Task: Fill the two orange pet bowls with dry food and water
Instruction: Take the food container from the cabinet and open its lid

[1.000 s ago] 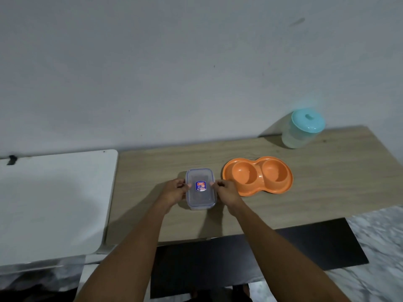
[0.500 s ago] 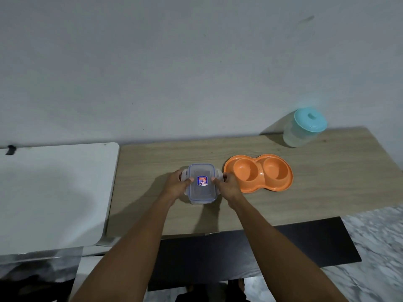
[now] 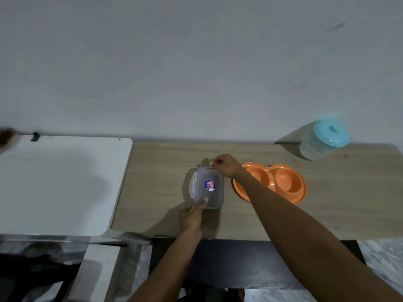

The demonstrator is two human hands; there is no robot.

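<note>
A clear rectangular food container point(image 3: 212, 192) with a blue-edged lid and a small sticker sits on the wooden table point(image 3: 340, 205). Its left side clip sticks out, unlatched. My left hand point(image 3: 192, 216) is at the container's near end, with a finger on the lid's edge. My right hand point(image 3: 225, 165) curls over the far end, fingertips pinched at the clip there. The orange double pet bowl point(image 3: 285, 182) lies just right of the container, both wells empty, partly crossed by my right forearm. A translucent jug with a teal lid point(image 3: 325, 140) stands at the back right against the wall.
A white tabletop point(image 3: 58, 182) adjoins the wooden table on the left. The wall runs close behind both. A dark surface point(image 3: 229, 262) lies under the table's front edge, with marble floor at the right.
Both hands left the container's long sides. The left moved to its near end and the right to its far end. The left side clip now sticks out.
</note>
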